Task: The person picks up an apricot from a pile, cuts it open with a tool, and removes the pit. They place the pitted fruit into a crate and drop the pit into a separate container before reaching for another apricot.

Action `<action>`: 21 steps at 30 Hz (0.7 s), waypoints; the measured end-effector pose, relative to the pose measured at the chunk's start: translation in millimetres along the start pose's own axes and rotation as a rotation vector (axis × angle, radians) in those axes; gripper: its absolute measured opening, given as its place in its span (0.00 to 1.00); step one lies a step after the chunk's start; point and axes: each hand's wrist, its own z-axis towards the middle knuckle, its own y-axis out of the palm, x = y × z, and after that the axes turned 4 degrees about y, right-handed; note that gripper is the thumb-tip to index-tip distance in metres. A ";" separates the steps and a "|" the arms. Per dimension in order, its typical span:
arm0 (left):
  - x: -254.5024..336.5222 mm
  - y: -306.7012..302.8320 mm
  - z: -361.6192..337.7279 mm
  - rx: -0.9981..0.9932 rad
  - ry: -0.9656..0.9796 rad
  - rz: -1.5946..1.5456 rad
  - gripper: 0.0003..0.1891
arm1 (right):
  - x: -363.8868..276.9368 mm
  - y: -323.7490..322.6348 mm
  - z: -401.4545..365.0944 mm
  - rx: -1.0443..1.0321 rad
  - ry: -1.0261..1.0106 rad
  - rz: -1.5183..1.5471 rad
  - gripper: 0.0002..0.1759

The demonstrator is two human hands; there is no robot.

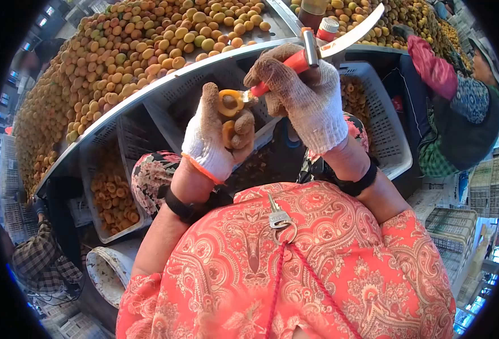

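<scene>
My left hand, in a soiled white knit glove, holds a split apricot between thumb and fingers, its hollow facing up. Another orange piece shows lower down, among the fingers. Wrapped around the handle of a red-handled knife is my right hand, gloved the same way. A curved pale blade extends beyond the metal collar to the upper right. The tool's small metal tip, at the other end, is right at the apricot's edge.
Heaped whole apricots cover the metal-rimmed table ahead. Below stand crates, one at left with apricot halves, another at right. A red jar with white lid stands beyond my right hand. Other people sit at both sides.
</scene>
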 end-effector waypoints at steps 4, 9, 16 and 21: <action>-0.5 11.9 -1.5 0.183 0.012 0.032 0.30 | -0.1 -0.2 -1.1 -0.026 0.072 -0.151 0.10; 0.9 18.3 -3.5 0.295 0.008 0.196 0.27 | 1.8 1.7 -5.4 -0.077 -0.114 -0.373 0.12; -4.6 13.7 1.8 0.366 0.041 0.205 0.19 | 12.1 4.2 -6.5 -0.127 -0.272 -0.401 0.09; -8.9 19.5 -0.7 0.442 0.185 0.452 0.18 | 13.5 5.4 -5.3 -0.146 -0.251 -0.380 0.09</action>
